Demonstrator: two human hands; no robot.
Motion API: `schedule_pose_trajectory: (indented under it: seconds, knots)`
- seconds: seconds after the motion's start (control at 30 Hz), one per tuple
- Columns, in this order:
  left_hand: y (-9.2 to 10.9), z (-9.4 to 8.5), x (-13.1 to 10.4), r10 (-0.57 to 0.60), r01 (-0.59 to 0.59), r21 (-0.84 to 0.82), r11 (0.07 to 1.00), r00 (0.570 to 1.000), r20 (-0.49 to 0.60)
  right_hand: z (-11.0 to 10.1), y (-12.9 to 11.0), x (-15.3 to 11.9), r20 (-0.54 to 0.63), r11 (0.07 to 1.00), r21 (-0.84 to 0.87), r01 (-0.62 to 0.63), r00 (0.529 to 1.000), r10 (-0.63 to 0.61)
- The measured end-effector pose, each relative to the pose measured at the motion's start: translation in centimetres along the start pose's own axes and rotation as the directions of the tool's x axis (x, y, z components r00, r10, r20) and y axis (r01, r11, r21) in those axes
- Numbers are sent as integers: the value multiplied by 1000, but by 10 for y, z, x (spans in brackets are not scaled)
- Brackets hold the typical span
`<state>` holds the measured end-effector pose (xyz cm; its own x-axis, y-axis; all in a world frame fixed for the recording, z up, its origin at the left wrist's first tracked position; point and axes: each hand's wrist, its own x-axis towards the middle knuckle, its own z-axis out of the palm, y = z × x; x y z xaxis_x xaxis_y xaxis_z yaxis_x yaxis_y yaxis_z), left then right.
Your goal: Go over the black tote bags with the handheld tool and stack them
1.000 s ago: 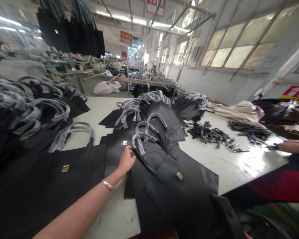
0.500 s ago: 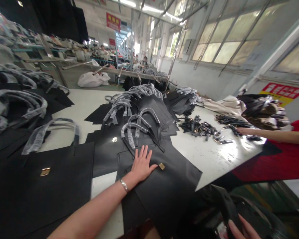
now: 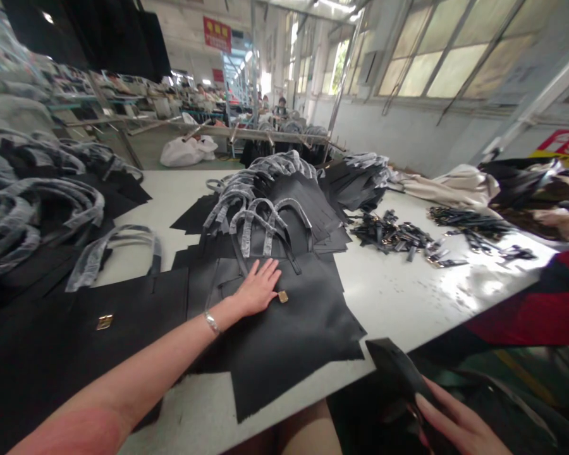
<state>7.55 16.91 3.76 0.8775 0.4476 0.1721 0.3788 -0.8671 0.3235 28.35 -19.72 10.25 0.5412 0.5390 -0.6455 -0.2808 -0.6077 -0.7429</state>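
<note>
Red sign (image 3: 217,34), white sack (image 3: 188,150), paned windows (image 3: 448,66)

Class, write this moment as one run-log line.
left hand: flat on black panel, beside gold clasp | right hand: holding black piece | plastic-wrapped handles: at panel's far edge

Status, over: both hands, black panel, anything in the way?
Left hand spread on black panel, beside gold clasp. Right hand holding dark piece. Plastic-wrapped handles close ahead of left hand.
</note>
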Motion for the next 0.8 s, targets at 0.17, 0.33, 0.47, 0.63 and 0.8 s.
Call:
schedule_pose_trajectory:
  seconds: [0.17, 0.33, 0.47, 0.63, 0.8]
  knots:
    - [71, 36, 5, 167, -127, -415, 901, 984, 62, 10, -28, 1, 7, 998, -34, -44, 999, 44]
    - [80, 56, 3, 291, -244, -431, 869, 956, 46, 12, -48, 11, 43, 994, -87, -71, 996, 75]
    - [73, 55, 2, 344, -311, -364, 878, 939, 29, 9, -58, 30, 70, 990, -111, -91, 993, 100]
    - [75, 52, 3, 361, -345, -280, 896, 933, 2, 23, -78, 61, 129, 989, -145, -2, 991, 21]
    - [84, 46, -11, 419, -405, -221, 887, 908, 19, 45, -109, 80, 107, 969, -200, 142, 987, -123]
